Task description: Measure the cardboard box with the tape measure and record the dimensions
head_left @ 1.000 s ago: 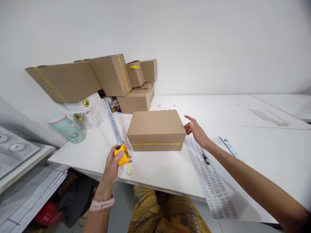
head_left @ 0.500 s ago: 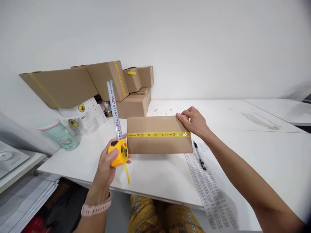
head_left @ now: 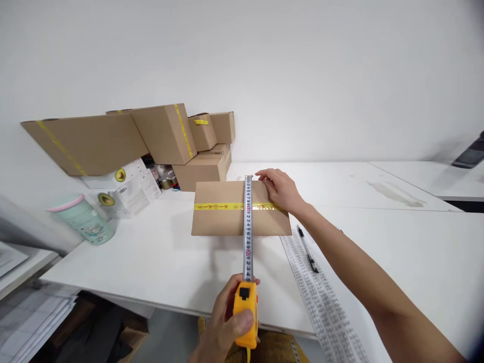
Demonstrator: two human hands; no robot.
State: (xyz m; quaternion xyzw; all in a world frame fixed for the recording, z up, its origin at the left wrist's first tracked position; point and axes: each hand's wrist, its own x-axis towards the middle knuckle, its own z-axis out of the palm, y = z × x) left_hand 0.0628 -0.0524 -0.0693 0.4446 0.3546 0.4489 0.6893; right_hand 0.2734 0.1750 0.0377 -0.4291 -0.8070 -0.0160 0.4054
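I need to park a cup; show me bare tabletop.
Free: the table between the right hand and the smear; also front left, between tumbler and nearest box. Crowded: back left, under stacked boxes; around the printed sheet and pen.

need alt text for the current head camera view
The left hand holds a yellow tape measure, its blade extended across a taped cardboard box; the right hand touches the box's upper right. Other boxes are stacked behind, left.
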